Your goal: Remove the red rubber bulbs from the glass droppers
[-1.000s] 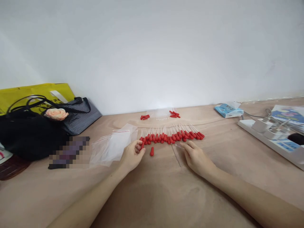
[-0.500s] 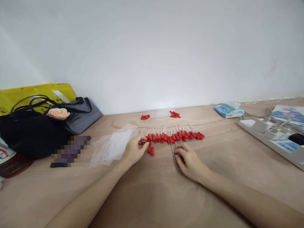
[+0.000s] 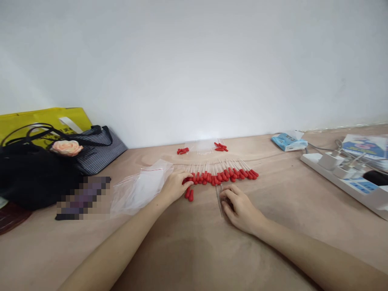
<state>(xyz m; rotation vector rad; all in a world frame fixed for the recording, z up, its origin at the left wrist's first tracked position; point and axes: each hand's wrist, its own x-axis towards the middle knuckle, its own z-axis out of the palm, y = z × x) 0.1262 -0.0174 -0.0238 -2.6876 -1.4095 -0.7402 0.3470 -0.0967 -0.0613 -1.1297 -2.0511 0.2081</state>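
A row of glass droppers with red rubber bulbs lies across the wooden table. My left hand rests at the row's left end, fingers curled and touching the leftmost dropper's red bulb. Two loose red bulbs lie just below those fingers. My right hand lies palm down with fingers curled on bare glass tubes in front of the row.
Clear zip bags lie left of my left hand. Bags stand at far left. More red bulbs and a small packet sit near the wall. A power strip and tissue pack are at right.
My left hand moved right along the row, leaving a second red bulb on the table. My right hand drew in and curled its fingers over the glass tubes.
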